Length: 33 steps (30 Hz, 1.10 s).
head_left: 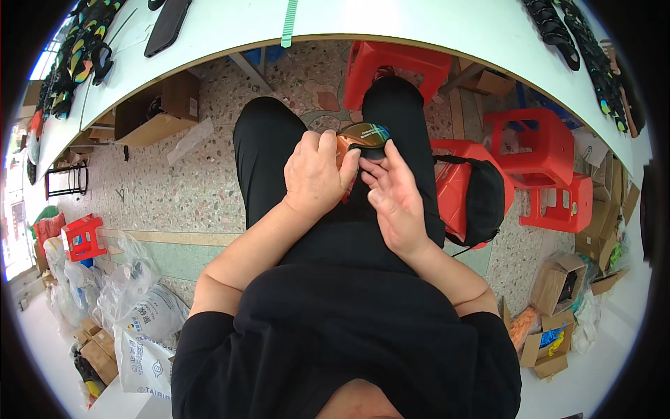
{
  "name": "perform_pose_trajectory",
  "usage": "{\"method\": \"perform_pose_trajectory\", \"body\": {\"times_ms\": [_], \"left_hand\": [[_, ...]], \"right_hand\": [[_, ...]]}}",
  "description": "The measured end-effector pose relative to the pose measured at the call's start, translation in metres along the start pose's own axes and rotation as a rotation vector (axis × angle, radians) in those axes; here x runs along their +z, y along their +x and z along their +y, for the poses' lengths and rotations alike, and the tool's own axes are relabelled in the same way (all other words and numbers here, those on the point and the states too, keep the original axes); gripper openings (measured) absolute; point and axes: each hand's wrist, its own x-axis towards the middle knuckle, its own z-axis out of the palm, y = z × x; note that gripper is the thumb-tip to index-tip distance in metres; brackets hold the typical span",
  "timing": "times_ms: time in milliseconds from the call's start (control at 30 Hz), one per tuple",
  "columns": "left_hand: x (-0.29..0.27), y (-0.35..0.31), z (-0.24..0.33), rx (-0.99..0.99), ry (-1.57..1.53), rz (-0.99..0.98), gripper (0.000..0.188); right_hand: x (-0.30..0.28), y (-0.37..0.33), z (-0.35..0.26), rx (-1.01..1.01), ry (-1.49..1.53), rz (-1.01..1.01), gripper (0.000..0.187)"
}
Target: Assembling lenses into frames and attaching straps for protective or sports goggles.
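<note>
A pair of swim goggles (364, 134) with shiny orange-gold and blue mirrored lenses is held above my lap, between my thighs. My left hand (315, 169) is closed around one side of them, its thumb pressed along the dark lower rim. From the other side, my right hand (398, 199) touches them with its index fingertip at the lens edge and other fingers curled beneath; its thumb stands away from the lens. Most of the left-hand end of the goggles is hidden behind my left fingers.
A white table (223, 35) curves ahead, bearing rows of goggles (91, 52), a phone (167, 28) and a green strip (289, 24). Red stools (534, 143) and a black bag (485, 199) stand at right. Plastic sacks (150, 328) lie lower left, cardboard boxes (558, 283) lower right.
</note>
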Motion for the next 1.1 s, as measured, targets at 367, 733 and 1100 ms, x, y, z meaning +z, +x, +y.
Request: {"method": "perform_pose_trajectory", "body": {"times_ms": [367, 733, 1100], "left_hand": [[-0.014, 0.004, 0.008, 0.106, -0.067, 0.047, 0.043], [-0.015, 0.002, 0.012, 0.157, -0.109, -0.044, 0.05], [-0.015, 0.001, 0.016, 0.197, -0.125, -0.011, 0.068]], "right_hand": [[-0.018, 0.002, -0.003, 0.198, 0.398, 0.306, 0.02], [-0.009, 0.008, 0.001, 0.192, 0.231, 0.321, 0.012], [0.0, 0.012, -0.001, 0.106, 0.118, 0.333, 0.024]]}}
